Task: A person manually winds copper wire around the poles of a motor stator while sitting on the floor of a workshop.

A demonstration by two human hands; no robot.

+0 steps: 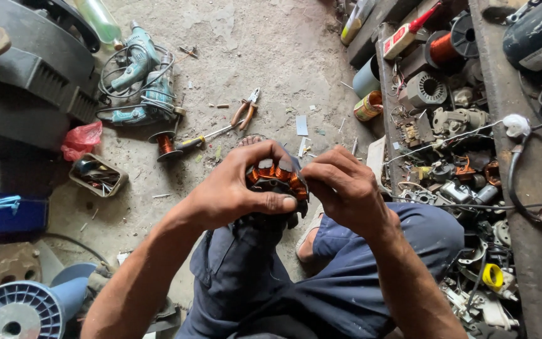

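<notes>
Over my knee, I am gripping the copper-wound motor stator (275,177) in my left hand (233,188) while my right hand (344,188) is pinching its winding edge, judging that careful, steady fingertip work comes next.

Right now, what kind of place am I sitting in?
Probably a motor repair workshop: your left hand grips a copper-wound stator, power drills lie on the concrete floor, and motor parts crowd the shelf.

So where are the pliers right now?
The pliers with orange handles lie on the concrete floor, upper centre of the head view, just above the left hand, beside a screwdriver.
</notes>
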